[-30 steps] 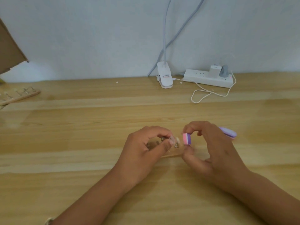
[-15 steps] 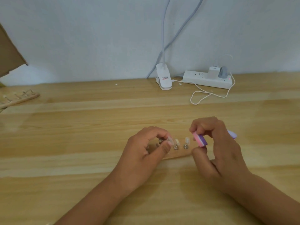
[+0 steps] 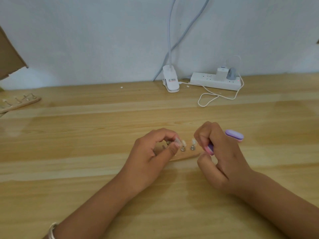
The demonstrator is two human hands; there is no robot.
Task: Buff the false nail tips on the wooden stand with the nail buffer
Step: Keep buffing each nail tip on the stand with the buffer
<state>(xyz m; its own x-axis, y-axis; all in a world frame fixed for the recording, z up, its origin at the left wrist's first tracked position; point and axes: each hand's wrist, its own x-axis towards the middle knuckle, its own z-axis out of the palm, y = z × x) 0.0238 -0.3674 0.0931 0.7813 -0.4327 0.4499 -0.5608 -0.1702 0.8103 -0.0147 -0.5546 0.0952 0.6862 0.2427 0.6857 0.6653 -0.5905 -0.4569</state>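
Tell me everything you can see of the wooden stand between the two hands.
The wooden stand is a flat strip of pale wood lying on the table, running roughly left to right. Small metal posts rise from its top; two in the open carry clear false nail tips. The left hand covers its left end and pinches another tip. Its right end lies beside the right hand, which grips the nail buffer; contact there cannot be told.
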